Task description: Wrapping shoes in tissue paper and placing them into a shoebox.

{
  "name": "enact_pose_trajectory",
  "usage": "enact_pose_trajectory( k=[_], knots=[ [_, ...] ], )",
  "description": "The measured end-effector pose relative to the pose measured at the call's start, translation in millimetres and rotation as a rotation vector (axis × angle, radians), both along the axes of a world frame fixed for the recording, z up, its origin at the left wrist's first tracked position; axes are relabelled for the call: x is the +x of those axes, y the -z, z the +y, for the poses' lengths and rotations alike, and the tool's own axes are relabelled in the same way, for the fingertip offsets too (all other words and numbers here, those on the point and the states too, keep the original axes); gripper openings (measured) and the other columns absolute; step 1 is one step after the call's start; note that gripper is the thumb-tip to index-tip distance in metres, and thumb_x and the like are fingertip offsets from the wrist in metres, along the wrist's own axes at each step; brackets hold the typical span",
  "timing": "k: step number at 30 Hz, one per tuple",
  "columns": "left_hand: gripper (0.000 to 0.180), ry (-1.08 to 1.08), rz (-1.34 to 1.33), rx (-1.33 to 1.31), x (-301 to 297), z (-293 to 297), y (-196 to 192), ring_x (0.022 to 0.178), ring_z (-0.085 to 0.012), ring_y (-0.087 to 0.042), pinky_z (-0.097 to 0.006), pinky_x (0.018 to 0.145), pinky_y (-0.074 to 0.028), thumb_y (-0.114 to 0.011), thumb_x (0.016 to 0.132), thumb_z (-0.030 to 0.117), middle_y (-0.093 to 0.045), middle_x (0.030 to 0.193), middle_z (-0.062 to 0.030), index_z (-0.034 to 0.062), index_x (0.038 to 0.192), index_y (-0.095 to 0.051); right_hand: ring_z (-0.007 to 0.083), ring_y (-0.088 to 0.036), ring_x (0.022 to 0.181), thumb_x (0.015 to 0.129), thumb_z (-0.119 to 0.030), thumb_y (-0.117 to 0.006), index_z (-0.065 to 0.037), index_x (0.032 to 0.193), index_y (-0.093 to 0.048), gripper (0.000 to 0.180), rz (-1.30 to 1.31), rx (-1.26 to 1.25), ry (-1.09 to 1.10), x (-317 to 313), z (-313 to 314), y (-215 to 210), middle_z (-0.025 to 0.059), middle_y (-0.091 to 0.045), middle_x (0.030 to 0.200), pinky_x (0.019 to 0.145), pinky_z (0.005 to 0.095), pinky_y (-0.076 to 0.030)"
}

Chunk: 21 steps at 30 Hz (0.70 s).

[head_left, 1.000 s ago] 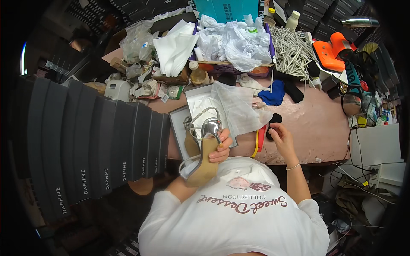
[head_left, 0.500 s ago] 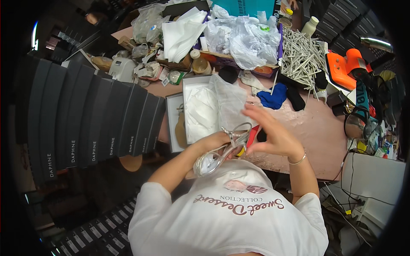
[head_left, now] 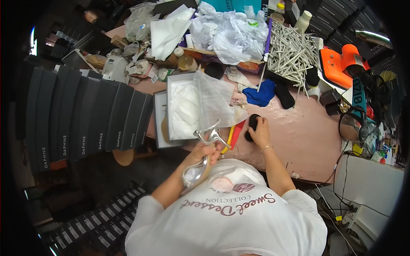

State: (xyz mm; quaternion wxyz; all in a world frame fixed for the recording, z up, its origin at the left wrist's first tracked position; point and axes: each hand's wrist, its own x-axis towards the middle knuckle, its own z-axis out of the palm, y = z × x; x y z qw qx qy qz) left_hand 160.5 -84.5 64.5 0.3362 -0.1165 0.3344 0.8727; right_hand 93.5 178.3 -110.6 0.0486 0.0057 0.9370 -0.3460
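My left hand (head_left: 204, 154) is closed round a silver strappy sandal (head_left: 209, 135), held in front of my shirt with its straps toward the table and white stuffing inside it. Over the table, my right hand (head_left: 260, 134) has its fingers wrapped on the edge of a black oval pad (head_left: 252, 124). Between the hands lies a tool with red and yellow handles (head_left: 235, 135), partly hidden by the sandal. To its left, an open shoe box (head_left: 169, 111) holds white tissue paper (head_left: 184, 106), some of it draped over the right side.
A row of dark shoe boxes (head_left: 92, 115) stands at the left. White sticks (head_left: 294, 51) fill a tray at the back right, near an orange device (head_left: 337, 66). Plastic bags (head_left: 230, 36) are heaped at the back. Blue cloth (head_left: 259, 94) lies on the pink table (head_left: 299, 141).
My right hand has left the sandal's side, moved down to the table and closed on the black pad. My left hand and the sandal have shifted slightly left. The view has shifted a little.
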Motion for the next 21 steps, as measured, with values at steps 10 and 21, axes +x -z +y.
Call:
enact_pose_trajectory(
  k=[10, 21],
  knots=[
    [0.072, 0.201, -0.174, 0.24, -2, 4, -8, 0.063, -0.0167, -0.055, -0.025, 0.048, -0.049, -0.062, 0.079, 0.039, -0.052, 0.103, -0.0159, -0.0019, 0.132, -0.036, 0.0286, -0.049, 0.101, 0.066, 0.0, -0.064, -0.008, 0.114, -0.061, 0.048, 0.488, -0.176, -0.667, 15, -44, -225, 0.0104, -0.052, 0.106, 0.088, 0.0375, -0.041],
    [0.052, 0.4, -0.011, -0.281, -17, -16, -14, 0.059, -0.0136, -0.056, -0.023, 0.052, -0.048, -0.054, 0.08, 0.035, -0.059, 0.081, -0.0129, -0.0032, 0.116, -0.051, 0.0271, -0.052, 0.091, 0.068, 0.001, -0.063, -0.008, 0.109, -0.064, 0.042, 0.388, -0.133, -0.692, -3, -34, -177, 0.01, -0.054, 0.098, 0.082, 0.0362, -0.041]
  ],
)
